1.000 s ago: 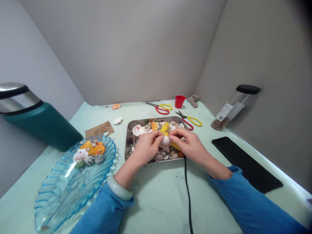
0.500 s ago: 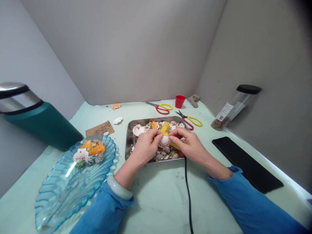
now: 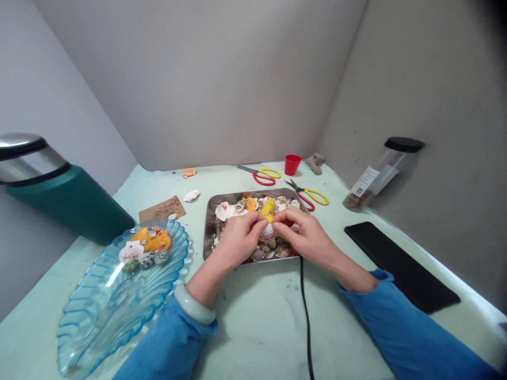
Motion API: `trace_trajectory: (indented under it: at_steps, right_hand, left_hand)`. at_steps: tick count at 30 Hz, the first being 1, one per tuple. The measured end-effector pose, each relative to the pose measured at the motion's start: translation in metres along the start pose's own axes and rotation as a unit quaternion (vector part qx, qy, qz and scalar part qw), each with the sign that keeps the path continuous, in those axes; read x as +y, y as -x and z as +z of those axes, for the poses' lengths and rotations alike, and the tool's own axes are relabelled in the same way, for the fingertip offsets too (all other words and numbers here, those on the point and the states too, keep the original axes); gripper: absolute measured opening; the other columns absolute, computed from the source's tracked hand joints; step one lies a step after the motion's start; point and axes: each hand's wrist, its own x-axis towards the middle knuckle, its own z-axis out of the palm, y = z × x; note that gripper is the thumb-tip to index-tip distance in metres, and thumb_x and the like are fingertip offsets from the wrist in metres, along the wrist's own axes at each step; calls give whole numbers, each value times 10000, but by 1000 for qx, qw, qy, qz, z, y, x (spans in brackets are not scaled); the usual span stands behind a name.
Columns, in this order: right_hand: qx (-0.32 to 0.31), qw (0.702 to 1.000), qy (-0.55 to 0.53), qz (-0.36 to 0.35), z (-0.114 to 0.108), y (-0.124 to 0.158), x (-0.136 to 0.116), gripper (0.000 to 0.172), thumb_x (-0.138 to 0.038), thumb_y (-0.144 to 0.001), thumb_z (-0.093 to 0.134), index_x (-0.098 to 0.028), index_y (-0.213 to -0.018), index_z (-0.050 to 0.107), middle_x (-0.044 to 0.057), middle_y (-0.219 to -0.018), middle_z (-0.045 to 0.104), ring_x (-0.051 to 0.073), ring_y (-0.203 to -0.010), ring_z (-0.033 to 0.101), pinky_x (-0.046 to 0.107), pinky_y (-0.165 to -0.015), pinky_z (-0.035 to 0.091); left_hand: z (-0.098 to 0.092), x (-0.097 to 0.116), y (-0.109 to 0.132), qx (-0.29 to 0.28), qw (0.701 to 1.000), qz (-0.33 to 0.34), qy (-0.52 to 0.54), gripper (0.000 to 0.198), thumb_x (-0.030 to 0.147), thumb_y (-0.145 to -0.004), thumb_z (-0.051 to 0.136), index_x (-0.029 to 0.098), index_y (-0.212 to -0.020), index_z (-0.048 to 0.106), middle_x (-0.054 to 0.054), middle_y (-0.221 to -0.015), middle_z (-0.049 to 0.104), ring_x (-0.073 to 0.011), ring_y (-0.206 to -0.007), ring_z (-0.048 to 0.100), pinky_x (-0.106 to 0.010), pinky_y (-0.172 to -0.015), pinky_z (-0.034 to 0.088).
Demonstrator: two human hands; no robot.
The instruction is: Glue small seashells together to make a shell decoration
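Observation:
Both of my hands are closed in a pinch over a metal tray (image 3: 205, 240) of shells. Between the fingertips of my left hand (image 3: 242, 236) and my right hand (image 3: 304, 232) is a pale scallop shell (image 3: 269, 230) with a brownish ribbed edge. The fingertips meet the shell's upper edge from either side; anything thinner between them is too small to make out. Just beyond lies a yellow tool (image 3: 268, 206), partly hidden by my right hand. A black cord (image 3: 304, 306) runs from the tray's front edge toward me.
Left are a blue leaf-shaped dish (image 3: 114, 301) with shells and orange pieces, a green bottle (image 3: 67, 203) and a brown card (image 3: 162, 209). Behind the tray lie two pairs of scissors (image 3: 263, 176) (image 3: 307, 194) and a red cup (image 3: 292, 164). A clear jar (image 3: 376, 177) and black slab (image 3: 400, 266) stand right.
My fingertips have drawn slightly closer together over the scallop shell, the right hand shifting a little left. The surrounding objects have stayed in place.

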Motion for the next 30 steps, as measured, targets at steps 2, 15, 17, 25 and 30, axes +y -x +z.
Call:
trace_trajectory:
  at_steps: [2, 15, 17, 25, 30]
  right_hand:
    - [-4, 1000, 3, -9, 0, 0, 0, 122, -232, -843, 508, -182, -781, 601, 8, -793, 605, 139, -774, 542, 278, -742, 418]
    - [14, 1000, 0, 12, 0, 0, 1, 129, -250, -827, 516, -188, -775, 617, 19, -788, 628, 153, -762, 559, 286, -716, 434]
    - [17, 1000, -11, 17, 0, 0, 1, 129, -262, -827, 524, -188, -784, 621, 21, -803, 637, 152, -773, 566, 281, -715, 437]
    - [15, 999, -13, 25, 1, -2, 4, 147, -321, -815, 560, -187, -765, 595, 10, -789, 624, 136, -725, 549, 263, -664, 429]
    - [-5, 1000, 12, -1, 0, -1, 2, 122, -247, -805, 545, -189, -708, 590, 4, -730, 589, 139, -714, 524, 276, -672, 417]
  left_hand:
    - [0, 0, 0, -2, 1000, 5, -10, 229, 278, -846, 436, 153, -674, 523, 39, -568, 458, -84, -560, 393, -214, -570, 293]
    - [2, 0, 2, -11, 999, 8, 29, 204, 300, -836, 470, 156, -807, 611, 16, -688, 590, -85, -597, 464, -203, -576, 342]
    - [2, -1, 1, -7, 1000, 5, 30, 193, 298, -829, 480, 153, -806, 606, 10, -694, 597, -88, -601, 474, -204, -579, 349]
    - [3, -7, -1, 33, 998, -23, 47, 193, 340, -844, 460, 170, -824, 549, 20, -690, 565, -83, -572, 467, -195, -543, 351]
    - [4, -5, 0, 19, 999, -23, 32, 298, 435, -836, 467, 162, -756, 554, 24, -630, 543, -84, -548, 443, -202, -524, 325]
